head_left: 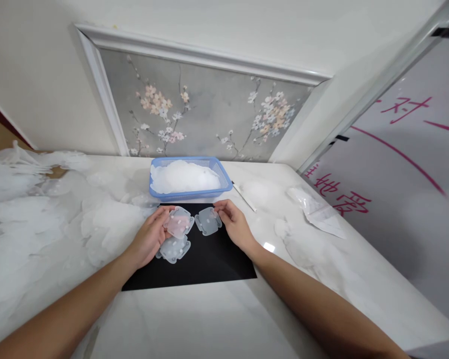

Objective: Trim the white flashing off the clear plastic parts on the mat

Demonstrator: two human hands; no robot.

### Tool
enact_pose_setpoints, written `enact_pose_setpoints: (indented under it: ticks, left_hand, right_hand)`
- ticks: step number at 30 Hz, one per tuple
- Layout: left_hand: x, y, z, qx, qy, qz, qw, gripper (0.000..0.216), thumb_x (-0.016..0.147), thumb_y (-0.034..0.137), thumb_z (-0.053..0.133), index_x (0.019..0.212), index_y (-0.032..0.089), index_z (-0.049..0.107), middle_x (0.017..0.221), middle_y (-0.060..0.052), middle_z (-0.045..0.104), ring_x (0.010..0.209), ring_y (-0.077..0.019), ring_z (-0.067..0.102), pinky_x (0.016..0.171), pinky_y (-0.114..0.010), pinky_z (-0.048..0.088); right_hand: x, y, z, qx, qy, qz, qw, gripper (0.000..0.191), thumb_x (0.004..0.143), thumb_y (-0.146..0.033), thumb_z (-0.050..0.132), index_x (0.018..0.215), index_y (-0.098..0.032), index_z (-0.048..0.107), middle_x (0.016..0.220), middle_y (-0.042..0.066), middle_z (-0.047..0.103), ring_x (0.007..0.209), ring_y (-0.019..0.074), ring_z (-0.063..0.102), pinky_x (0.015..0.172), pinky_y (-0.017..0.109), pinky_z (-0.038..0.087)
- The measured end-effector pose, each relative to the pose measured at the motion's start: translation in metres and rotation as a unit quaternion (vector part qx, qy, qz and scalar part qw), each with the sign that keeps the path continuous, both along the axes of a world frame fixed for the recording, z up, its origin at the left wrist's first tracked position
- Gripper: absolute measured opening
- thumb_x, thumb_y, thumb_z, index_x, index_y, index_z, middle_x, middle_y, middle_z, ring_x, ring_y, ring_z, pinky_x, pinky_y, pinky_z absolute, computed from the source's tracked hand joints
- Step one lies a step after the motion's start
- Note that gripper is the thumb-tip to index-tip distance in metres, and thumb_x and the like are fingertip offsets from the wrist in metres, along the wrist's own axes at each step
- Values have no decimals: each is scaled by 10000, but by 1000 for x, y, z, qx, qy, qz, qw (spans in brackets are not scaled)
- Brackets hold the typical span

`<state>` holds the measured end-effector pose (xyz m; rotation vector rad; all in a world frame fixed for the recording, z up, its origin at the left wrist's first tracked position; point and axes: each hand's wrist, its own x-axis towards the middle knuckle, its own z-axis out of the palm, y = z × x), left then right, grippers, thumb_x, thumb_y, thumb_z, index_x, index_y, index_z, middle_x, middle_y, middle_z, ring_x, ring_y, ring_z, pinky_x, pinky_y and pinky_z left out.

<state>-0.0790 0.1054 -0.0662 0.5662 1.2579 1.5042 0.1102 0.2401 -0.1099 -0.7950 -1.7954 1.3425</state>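
My left hand (152,236) is closed on a translucent plastic piece (180,222) with rounded corner tabs, and pink shows through it from the fingers behind. Under that, more clear pieces of the same shape (174,249) lie on a black mat (213,264). Between the thumb and fingers of my right hand (234,223) is the edge of another such piece (208,221), held flat over the mat. The two held pieces are side by side, nearly touching. Small pale spots show on the pieces.
Behind the mat stands a blue plastic basket (190,193) heaped with white translucent pieces. A white pen-like tool (244,196) lies right of it. Many more clear pieces (108,224) spread across the left of the marble table. A clear plastic bag (318,213) rests at the right, near a whiteboard (407,199).
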Motion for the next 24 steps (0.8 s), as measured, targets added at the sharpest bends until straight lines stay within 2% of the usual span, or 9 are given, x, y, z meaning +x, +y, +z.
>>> enact_pose_setpoints:
  ticks: [4, 7, 17, 24]
  left_hand:
    - [-1, 1, 1, 2, 2, 7, 1000, 344, 755, 442, 720, 982, 192, 654, 902, -46, 709, 886, -213, 680, 745, -288, 549]
    - [-2, 3, 1, -2, 2, 11, 1000, 347, 741, 424, 732, 989, 196, 649, 902, -56, 714, 862, -228, 689, 714, -300, 555]
    - [-1, 1, 1, -7, 3, 11, 1000, 343, 728, 425, 733, 972, 200, 648, 883, -39, 705, 877, -213, 674, 748, -298, 542]
    - [0, 2, 2, -12, 0, -3, 1000, 305, 759, 346, 690, 1017, 207, 607, 869, -29, 708, 840, -186, 678, 737, -278, 535]
  right_hand:
    - [-1, 1, -2, -25, 36, 6, 999, 412, 675, -97, 430, 1057, -241, 489, 871, -4, 613, 757, 159, 609, 744, 336, 485]
    - [-3, 3, -2, -30, 53, 15, 998, 532, 597, -68, 393, 1093, -249, 449, 857, -18, 607, 738, 153, 614, 722, 326, 497]
    - [-1, 3, -4, 3, 34, 32, 999, 599, 500, -62, 340, 1055, -229, 490, 879, -9, 587, 760, 143, 611, 756, 319, 484]
    - [0, 0, 0, 4, 13, 31, 999, 588, 508, -68, 342, 1053, -223, 502, 891, 3, 580, 777, 146, 608, 758, 311, 477]
